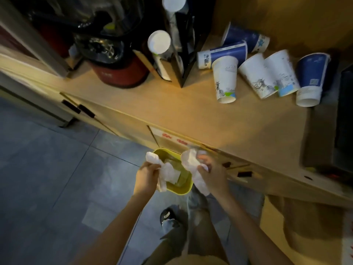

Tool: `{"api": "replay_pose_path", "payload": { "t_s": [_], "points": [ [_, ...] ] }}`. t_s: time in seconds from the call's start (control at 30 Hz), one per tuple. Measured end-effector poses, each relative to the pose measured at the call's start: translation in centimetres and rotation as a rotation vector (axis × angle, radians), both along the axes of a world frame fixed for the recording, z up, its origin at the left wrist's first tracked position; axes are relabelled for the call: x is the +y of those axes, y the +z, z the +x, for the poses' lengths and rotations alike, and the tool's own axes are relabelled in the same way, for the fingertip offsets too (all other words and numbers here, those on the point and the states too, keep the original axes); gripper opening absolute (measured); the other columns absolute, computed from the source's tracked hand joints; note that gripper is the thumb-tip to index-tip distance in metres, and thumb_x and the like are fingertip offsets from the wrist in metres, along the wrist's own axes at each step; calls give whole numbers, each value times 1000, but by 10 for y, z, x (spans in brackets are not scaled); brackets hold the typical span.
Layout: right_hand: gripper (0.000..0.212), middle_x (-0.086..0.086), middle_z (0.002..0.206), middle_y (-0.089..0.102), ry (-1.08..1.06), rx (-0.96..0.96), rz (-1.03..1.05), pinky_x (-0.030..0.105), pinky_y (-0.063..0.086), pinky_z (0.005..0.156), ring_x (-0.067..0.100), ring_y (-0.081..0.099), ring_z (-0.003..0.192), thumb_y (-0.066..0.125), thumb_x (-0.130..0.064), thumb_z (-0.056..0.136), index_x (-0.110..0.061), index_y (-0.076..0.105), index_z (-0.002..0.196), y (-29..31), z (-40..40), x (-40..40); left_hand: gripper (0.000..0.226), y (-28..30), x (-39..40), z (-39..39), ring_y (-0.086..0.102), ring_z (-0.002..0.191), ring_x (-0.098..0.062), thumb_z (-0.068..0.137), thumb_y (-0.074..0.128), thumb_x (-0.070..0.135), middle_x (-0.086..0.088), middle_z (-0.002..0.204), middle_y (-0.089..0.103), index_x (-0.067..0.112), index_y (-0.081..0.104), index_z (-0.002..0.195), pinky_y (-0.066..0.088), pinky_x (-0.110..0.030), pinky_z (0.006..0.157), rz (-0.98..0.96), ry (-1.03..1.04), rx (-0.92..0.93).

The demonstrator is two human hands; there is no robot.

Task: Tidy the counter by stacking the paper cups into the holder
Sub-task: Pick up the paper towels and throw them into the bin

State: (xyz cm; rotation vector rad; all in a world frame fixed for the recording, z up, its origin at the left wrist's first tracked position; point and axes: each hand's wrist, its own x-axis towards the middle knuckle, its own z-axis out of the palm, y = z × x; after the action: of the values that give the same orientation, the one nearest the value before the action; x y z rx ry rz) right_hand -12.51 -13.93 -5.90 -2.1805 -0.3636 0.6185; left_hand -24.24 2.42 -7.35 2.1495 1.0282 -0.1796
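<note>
Below, both hands, left hand (pixel 146 176) and right hand (pixel 213 174), each grip crumpled tissue (pixel 191 161) over a yellow bin (pixel 179 190); six paper cups (pixel 225 79) lie on the bench (pixel 152 104) beyond.

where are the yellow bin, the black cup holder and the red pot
yellow bin (pixel 181 190): head view, near rim
black cup holder (pixel 188 60): head view, front panel
red pot (pixel 122 76): head view, side wall

Both hands hang over a small yellow plastic bin (pixel 183 190) on the grey tiled floor (pixel 47 169). The left hand (pixel 146 177) grips a crumpled white paper tissue (pixel 166 172); the right hand (pixel 214 174) clutches another crumpled white tissue (pixel 191 161). On the pale wooden desk (pixel 172 111), six white and blue paper cups (pixel 225 79) stand upside down or lie beside a black upright cup holder (pixel 183 54).
</note>
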Motion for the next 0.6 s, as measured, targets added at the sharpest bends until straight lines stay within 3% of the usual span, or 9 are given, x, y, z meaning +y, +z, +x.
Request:
{"api": "replay_pose_path", "payload": {
  "t_s": [0.1,0.13,0.2,0.3,0.37,0.47,0.6],
  "points": [
    [22,8,93,72,91,59,-10,34,53,78,24,65,88,55,-6,82,-11,70,97,-34,-20,9,28,-19,2,-13,54,112,-32,92,45,5,-20,126,56,1,62,113,39,-23,86,-56,41,34],
    [23,9,94,73,112,82,-36,37,52,79,25,65,90,53,-7,83,-11,71,97,-49,-23,12,29,-28,3,-15,52,115,-33,92,44,5,-19,128,54,2,61,115,40,-26,91,-80,49,52],
    [25,7,100,73,125,137,-81,30,50,79,21,64,94,52,-4,86,-13,73,96,-79,-27,19,30,-53,7,-18,50,117,-32,93,43,7,-18,130,52,3,58,119,40,-31,98,-99,38,75],
    [33,2,97,69,74,253,-75,11,43,72,17,61,96,56,1,85,-29,69,81,-132,-29,28,33,-100,11,-23,52,117,-30,93,46,7,-17,132,52,6,55,124,42,-31,101,-102,36,76],
    [31,0,94,65,70,278,-77,7,41,68,17,60,94,57,3,85,-26,67,78,-169,-29,35,32,-134,14,-24,55,115,-30,90,50,5,-16,131,55,7,58,121,45,-35,101,-122,93,72],
    [21,4,92,64,57,237,-117,8,40,69,15,57,91,56,6,84,-8,70,89,-230,-26,43,29,-188,17,-21,60,108,-32,88,52,1,-18,124,61,5,63,114,48,-37,96,-110,101,52],
    [19,13,105,68,106,196,-175,23,41,78,15,57,93,53,5,85,-3,68,95,-310,-20,50,30,-264,23,-7,60,108,-28,90,48,4,-14,125,61,9,62,116,49,-33,93,-80,40,72]
  ]
}}
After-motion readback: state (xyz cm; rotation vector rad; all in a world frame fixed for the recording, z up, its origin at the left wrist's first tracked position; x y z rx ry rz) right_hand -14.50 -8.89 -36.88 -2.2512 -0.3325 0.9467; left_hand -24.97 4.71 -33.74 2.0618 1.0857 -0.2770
